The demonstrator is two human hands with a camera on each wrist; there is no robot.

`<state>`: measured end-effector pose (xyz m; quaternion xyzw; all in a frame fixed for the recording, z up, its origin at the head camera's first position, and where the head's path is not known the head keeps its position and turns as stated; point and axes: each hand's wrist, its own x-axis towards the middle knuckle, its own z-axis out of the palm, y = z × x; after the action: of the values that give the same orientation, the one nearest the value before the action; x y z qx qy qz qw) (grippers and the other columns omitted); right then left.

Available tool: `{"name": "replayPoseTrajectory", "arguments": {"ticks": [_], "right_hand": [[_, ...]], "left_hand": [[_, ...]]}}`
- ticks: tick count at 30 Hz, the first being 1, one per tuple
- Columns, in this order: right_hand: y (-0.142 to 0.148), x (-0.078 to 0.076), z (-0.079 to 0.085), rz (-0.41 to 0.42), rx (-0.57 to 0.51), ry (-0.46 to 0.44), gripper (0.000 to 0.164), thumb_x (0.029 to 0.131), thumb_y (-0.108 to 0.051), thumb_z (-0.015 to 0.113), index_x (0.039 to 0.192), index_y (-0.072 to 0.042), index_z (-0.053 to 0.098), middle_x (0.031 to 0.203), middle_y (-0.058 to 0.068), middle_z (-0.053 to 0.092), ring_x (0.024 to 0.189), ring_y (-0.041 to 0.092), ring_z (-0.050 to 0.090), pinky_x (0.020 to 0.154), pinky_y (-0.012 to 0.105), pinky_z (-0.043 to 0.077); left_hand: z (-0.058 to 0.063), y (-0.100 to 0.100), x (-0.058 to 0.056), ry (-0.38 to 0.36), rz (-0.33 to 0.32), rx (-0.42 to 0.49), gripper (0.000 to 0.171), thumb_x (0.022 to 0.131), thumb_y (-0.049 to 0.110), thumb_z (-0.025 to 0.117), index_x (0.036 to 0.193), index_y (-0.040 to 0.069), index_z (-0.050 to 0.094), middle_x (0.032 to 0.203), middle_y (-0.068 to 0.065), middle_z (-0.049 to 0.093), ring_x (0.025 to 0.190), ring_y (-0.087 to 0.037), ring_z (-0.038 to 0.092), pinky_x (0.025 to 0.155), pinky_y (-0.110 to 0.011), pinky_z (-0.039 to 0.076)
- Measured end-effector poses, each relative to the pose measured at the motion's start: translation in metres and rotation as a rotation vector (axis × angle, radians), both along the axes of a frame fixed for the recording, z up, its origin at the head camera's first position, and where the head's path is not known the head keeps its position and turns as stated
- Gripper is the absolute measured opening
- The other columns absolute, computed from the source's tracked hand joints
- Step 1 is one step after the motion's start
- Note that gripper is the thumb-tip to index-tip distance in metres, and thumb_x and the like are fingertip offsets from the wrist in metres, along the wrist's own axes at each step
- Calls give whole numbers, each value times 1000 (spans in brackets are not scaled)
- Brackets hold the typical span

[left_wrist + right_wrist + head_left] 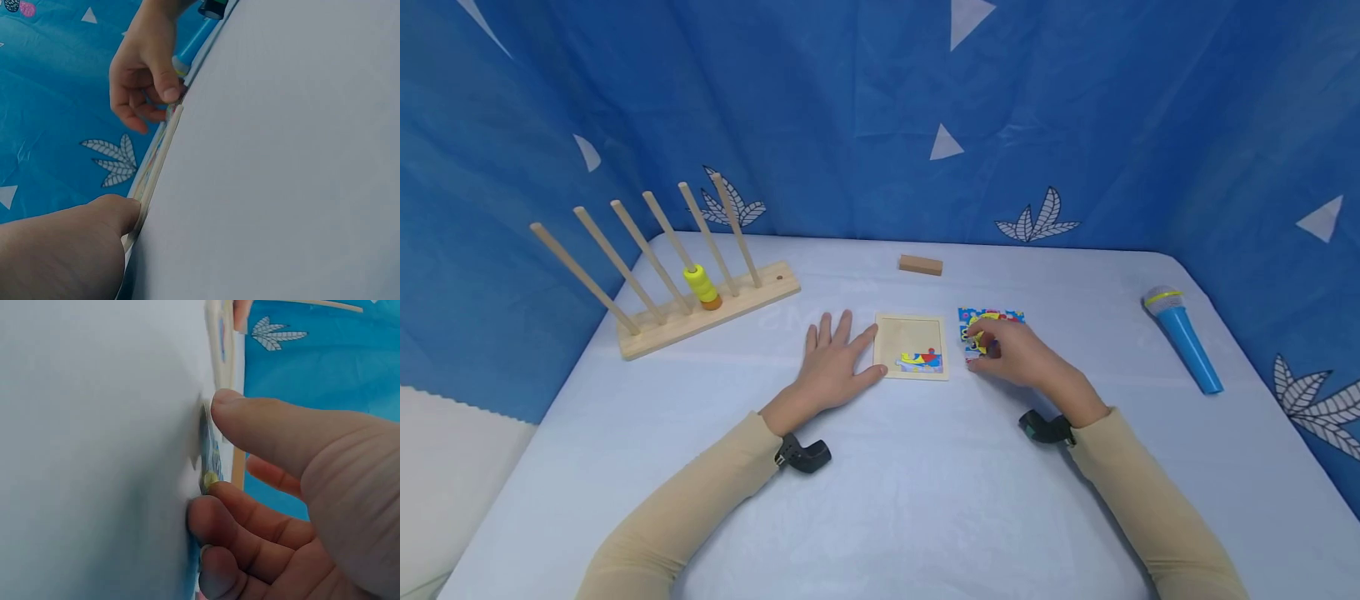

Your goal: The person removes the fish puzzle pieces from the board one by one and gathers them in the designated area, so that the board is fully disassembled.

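My left hand [833, 367] lies with its fingers spread at the left side of a square wooden puzzle tray [891, 333]. Its thumb and index fingertip touch the tray's rim. Colourful joined puzzle pieces [925, 361] fill the tray's lower right corner. To the right of the tray, my right hand [1011, 352] is bent over a patch of bright loose puzzle pieces [1011, 316], partly hiding them. In the right wrist view, a thin puzzle piece [210, 450], seen nearly edge-on, is pinched between the thumb and a fingertip, close to the table.
A wooden peg stand [752, 296] with yellow and orange beads on one peg stands at the back left. Behind the tray lies a small wooden block [921, 265]. A blue toy microphone [1187, 342] lies at the right. Blue patterned cloth [820, 125] hangs behind the white table [925, 500].
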<state>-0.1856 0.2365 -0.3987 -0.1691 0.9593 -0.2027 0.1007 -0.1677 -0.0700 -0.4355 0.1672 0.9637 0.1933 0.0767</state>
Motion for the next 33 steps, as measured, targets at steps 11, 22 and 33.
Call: {"name": "replayPoseTrajectory", "arguments": {"ticks": [11,22,33], "right_hand": [[3,0,0,24,-28,4,37,84,-11,83,118,-6,69,98,8,69,81,19,58,74,30,53],[3,0,-1,19,-26,12,29,85,-12,81,113,-5,76,102,8,74,84,20,59,78,34,54],[2,1,-3,24,-32,20,21,87,-8,78,108,-8,80,98,8,73,86,20,57,74,29,48]], "left_hand": [[-2,0,-1,5,0,0,74,97,56,55,160,22,36,171,-23,11,157,-52,-3,124,-68,0],[-1,0,0,11,2,9,74,97,55,56,159,21,37,170,-25,12,156,-52,-2,124,-69,1],[0,0,0,1,3,8,74,97,55,56,160,22,36,170,-24,12,157,-52,-2,124,-68,0]]}}
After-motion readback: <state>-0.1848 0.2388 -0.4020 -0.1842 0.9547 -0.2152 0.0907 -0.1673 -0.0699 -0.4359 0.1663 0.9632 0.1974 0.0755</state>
